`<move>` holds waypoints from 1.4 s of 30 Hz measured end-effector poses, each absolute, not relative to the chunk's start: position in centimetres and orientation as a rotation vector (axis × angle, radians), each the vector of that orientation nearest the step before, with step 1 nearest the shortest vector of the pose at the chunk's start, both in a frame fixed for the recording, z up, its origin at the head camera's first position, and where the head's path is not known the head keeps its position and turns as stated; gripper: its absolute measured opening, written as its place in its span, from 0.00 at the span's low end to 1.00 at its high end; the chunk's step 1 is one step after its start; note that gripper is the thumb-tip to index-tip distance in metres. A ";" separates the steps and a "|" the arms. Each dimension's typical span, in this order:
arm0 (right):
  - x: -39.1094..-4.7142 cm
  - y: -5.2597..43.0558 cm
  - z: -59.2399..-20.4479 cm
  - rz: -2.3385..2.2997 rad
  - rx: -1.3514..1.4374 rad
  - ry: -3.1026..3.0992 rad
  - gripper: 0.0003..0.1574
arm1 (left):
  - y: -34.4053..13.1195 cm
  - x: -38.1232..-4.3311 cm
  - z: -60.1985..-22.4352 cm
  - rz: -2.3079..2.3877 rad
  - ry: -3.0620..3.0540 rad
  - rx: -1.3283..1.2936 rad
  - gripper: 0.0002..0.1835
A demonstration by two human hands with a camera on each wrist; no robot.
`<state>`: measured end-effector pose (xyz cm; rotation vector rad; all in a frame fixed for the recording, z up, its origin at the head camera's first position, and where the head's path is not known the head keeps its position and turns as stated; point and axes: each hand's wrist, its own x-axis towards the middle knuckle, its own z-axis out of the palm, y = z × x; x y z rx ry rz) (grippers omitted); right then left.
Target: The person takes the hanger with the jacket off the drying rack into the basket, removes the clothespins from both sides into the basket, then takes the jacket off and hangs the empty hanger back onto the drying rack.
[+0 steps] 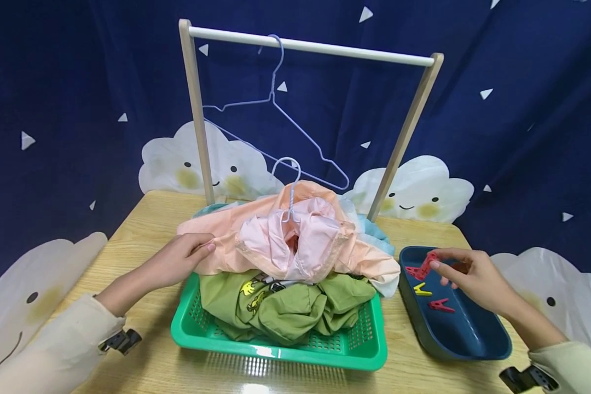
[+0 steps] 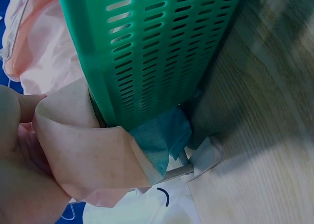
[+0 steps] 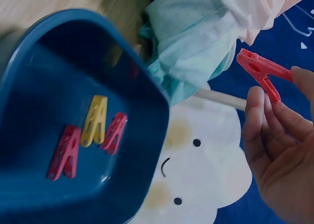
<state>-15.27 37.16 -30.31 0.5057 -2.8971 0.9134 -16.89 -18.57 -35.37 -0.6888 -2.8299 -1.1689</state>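
Note:
A peach garment with a pale pink lining lies on top of the pile, a lilac hanger sticking up from its neck opening. My left hand pinches the garment's left edge between thumb and fingers; the left wrist view shows the cloth folded over at the fingers. Above the blue bin, my right hand pinches a red clothespin by its handle ends. In the bin lie a yellow clothespin and two red clothespins.
Under the peach garment, a green garment with printed figures fills a green basket. Teal cloth shows behind. A rack stands at the back, carrying a second lilac hanger. Behind it hangs a dark blue curtain.

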 end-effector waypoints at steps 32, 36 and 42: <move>-15.2 42.6 -35.9 0.944 0.430 -3.167 0.25 | -18.7 -16.9 -35.4 -1.164 -2.825 -0.687 0.17; -15.2 43.3 -36.7 1.050 0.570 -3.196 0.24 | -18.7 -16.9 -35.5 -1.173 -2.827 -0.687 0.17; -15.2 44.1 -37.3 1.145 0.674 -3.246 0.22 | -18.7 -17.1 -35.7 -1.181 -2.820 -0.708 0.17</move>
